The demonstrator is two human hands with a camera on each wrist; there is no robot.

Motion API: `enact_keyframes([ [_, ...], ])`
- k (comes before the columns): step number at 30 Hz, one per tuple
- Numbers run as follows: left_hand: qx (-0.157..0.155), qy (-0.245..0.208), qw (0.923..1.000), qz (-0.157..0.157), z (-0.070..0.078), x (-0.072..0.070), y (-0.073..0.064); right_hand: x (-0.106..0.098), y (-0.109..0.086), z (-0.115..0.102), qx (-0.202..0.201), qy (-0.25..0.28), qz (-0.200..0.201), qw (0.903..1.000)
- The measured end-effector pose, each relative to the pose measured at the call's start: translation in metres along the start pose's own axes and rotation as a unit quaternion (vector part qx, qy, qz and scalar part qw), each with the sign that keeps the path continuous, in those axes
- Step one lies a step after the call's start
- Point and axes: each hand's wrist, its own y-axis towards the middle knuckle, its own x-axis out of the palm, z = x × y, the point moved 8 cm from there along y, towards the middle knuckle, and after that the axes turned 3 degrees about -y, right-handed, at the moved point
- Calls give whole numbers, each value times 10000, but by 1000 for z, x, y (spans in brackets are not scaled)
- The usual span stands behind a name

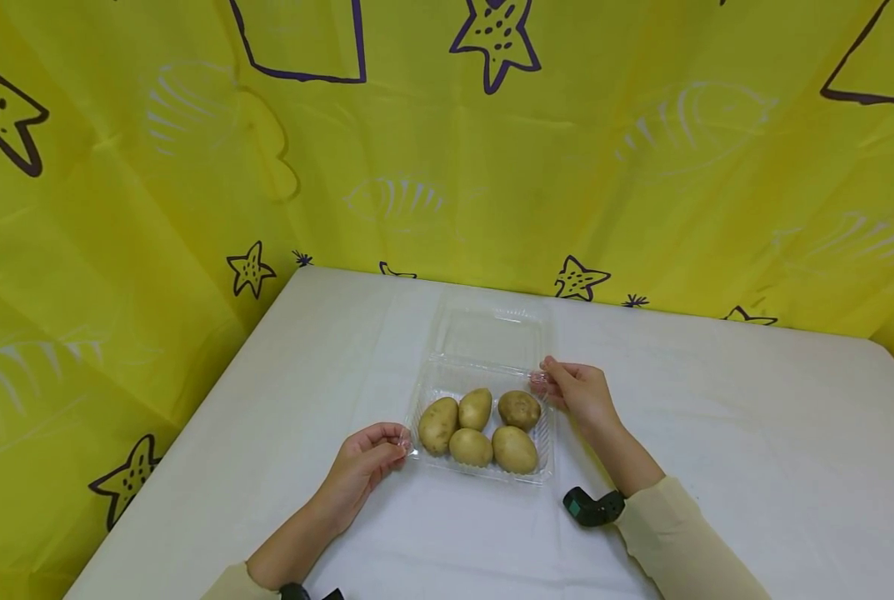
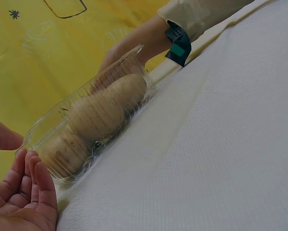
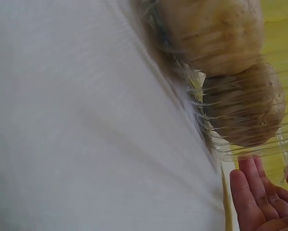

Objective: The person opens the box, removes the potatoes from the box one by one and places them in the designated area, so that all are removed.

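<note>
A clear plastic clamshell container (image 1: 472, 472) sits on the white table with its lid (image 1: 491, 337) folded back flat behind it. Several yellow-brown potatoes (image 1: 438, 425) lie inside in two rough rows. My left hand (image 1: 364, 457) pinches the rim at the near left side between thumb and fingers. At the far right corner, close to the hinge, my right hand (image 1: 583, 398) holds the edge, thumb on top. Through the ribbed side wall, potatoes (image 2: 95, 118) show in the left wrist view. The right wrist view has fingers (image 3: 252, 197) below the rim by a darker potato (image 3: 245, 106).
A white cloth covers the table (image 1: 716, 450). Behind it and to the left hangs a yellow curtain (image 1: 432, 142) with starfish and fish drawings. A dark wrist device (image 1: 592, 507) is strapped at the right sleeve (image 1: 682, 533).
</note>
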Motion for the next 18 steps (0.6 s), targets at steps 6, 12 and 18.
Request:
enact_keyframes([
  [6, -9, -4, 10000, 69, -1, -2, 0, 1, -1, 0, 15, 135, -63, 9999],
  [12, 24, 12, 10000, 26, -1, -2, 0, 0, -1, 1, 16, 141, -40, 9999],
  [18, 11, -39, 10000, 33, -1, -1, 0, -1, -1, 2, -22, 112, 25, 9999],
])
